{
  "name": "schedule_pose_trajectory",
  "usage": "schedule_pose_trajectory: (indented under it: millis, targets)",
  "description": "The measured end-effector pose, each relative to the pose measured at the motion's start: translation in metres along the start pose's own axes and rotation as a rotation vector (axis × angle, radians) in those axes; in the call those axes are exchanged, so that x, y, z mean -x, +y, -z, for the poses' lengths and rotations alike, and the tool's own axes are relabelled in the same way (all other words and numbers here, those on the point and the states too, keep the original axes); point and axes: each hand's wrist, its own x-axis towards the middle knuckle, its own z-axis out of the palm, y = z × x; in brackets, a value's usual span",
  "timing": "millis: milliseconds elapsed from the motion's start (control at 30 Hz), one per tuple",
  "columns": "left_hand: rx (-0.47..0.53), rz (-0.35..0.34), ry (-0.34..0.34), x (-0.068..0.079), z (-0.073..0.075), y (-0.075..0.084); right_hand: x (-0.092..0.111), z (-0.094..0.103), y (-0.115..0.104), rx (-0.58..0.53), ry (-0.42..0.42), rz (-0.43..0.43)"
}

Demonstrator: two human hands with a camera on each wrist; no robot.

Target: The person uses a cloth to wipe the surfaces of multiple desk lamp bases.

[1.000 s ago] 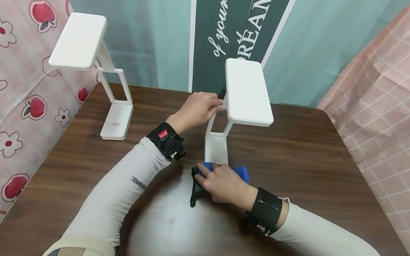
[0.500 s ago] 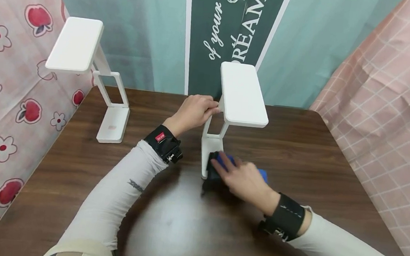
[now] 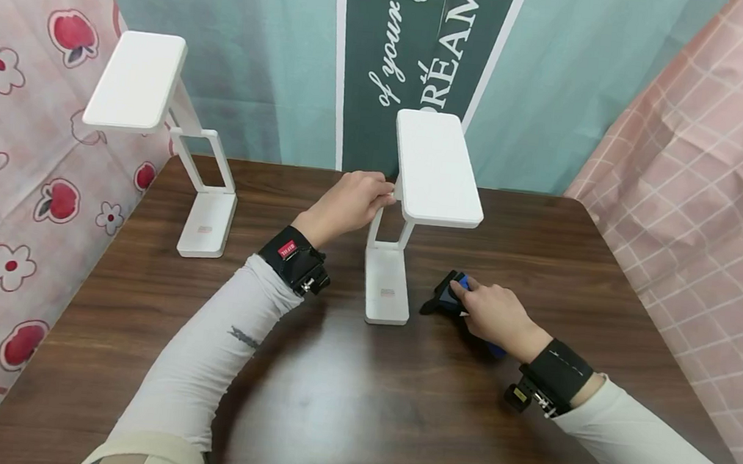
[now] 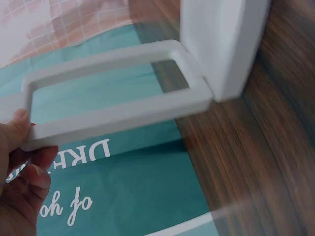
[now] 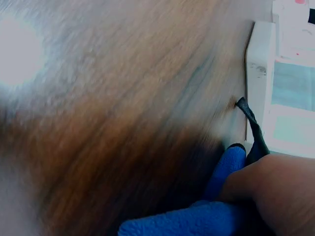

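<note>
A white folding desk lamp (image 3: pixel 440 168) stands in the middle of the table, its flat base (image 3: pixel 387 292) towards me. My left hand (image 3: pixel 350 201) pinches the lamp's open frame (image 4: pixel 118 115) between thumb and fingers, near the joint under the head. To the right of the base, my right hand (image 3: pixel 497 317) grips a fuzzy blue cloth (image 5: pixel 182 221) with black parts. A black strap (image 5: pixel 253 125) sticks out from it towards the lamp base in the right wrist view. Much of the cloth is hidden under the hand.
A second white desk lamp (image 3: pixel 206 225) stands at the back left of the brown wooden table (image 3: pixel 303 410). Curtains hang on the left, back and right sides, with a dark green lettered panel (image 3: pixel 412 66) behind the middle lamp.
My right hand has moved the cloth rightwards, from the front of the lamp base across it and off onto the table beside it. The left hand keeps its hold on the lamp frame.
</note>
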Motion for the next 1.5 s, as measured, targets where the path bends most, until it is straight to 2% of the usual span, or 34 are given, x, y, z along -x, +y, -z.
schedule_pose_trajectory:
  millis: [233,367,467,633,733,800,900,1033,1200,1367,1500]
  targets:
    - [0.052,-0.041,0.039,-0.007,-0.004,-0.011,0.001,0.0,0.0,0.003,0.003,0.008]
    - [0.083,-0.048,0.089,-0.019,0.003,-0.025,0.002,-0.001,0.001,0.004,0.005,0.013]
    - [0.076,-0.019,0.14,-0.031,0.012,-0.042,0.003,-0.002,0.002,0.009,0.007,0.008]
    - [0.063,0.084,0.189,-0.043,0.021,-0.075,0.008,0.0,-0.006,0.026,0.003,-0.016]
    - [0.063,0.135,0.186,-0.047,0.024,-0.088,0.013,0.001,-0.015,0.033,0.013,-0.009]
    - [0.061,0.146,0.179,-0.049,0.028,-0.092,0.015,0.002,-0.021,0.041,0.019,-0.002]
    - [0.032,0.139,0.185,-0.055,0.032,-0.094,0.019,0.004,-0.028,0.035,0.017,-0.01]
    - [0.012,0.127,0.153,-0.063,0.033,-0.095,0.026,0.006,-0.032,0.026,0.004,-0.036]
    - [-0.007,0.153,0.084,-0.066,0.025,-0.102,0.028,0.01,-0.036,0.03,0.004,-0.023]
    - [-0.025,0.184,0.076,-0.065,0.017,-0.106,0.026,0.01,-0.038,0.036,0.014,-0.026]
    - [-0.049,0.249,0.024,-0.061,0.016,-0.105,0.022,0.008,-0.034,0.037,0.01,-0.036]
